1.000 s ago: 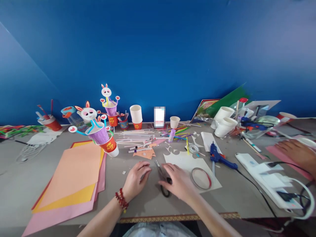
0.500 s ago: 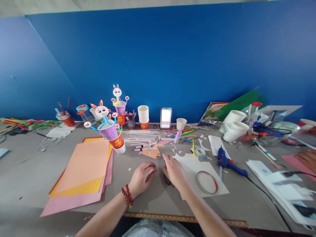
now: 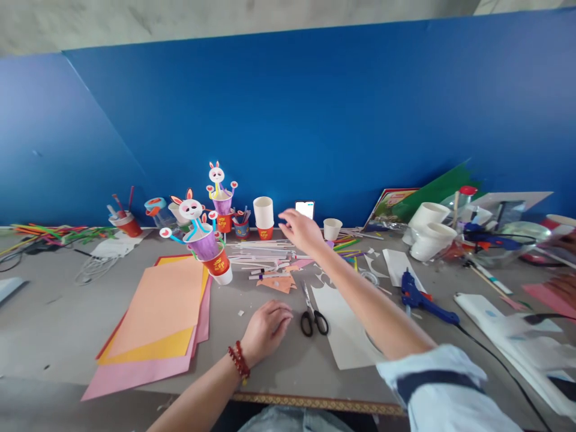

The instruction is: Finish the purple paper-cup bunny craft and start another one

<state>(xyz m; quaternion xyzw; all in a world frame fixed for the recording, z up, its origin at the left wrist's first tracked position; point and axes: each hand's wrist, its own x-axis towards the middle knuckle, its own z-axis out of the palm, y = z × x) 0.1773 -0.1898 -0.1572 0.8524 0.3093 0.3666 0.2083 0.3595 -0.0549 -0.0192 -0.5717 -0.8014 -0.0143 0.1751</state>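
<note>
My left hand (image 3: 269,329) rests on the grey table with its fingers loosely curved, and I see nothing in it. A red bead bracelet circles that wrist. My right hand (image 3: 302,231) is raised over the back of the table, fingers apart and holding nothing visible. It is nearest to a stack of white paper cups (image 3: 263,212) set in a red cup (image 3: 264,232) and a phone (image 3: 305,209) leaning on the wall. Black-handled scissors (image 3: 314,318) lie between my left hand and a cut white sheet (image 3: 344,336).
Rabbit figures on cups (image 3: 209,247) stand left of centre behind coloured paper (image 3: 157,300). Markers (image 3: 270,276) and paper scraps lie mid-table. To the right are a blue glue gun (image 3: 425,303) with its cord and a white power strip (image 3: 490,336). Another person's hand (image 3: 562,285) shows at the right edge.
My right hand has left the scissors and moved up and forward toward the cup stack and phone. The scissors now lie uncovered. My left hand stays on the table.
</note>
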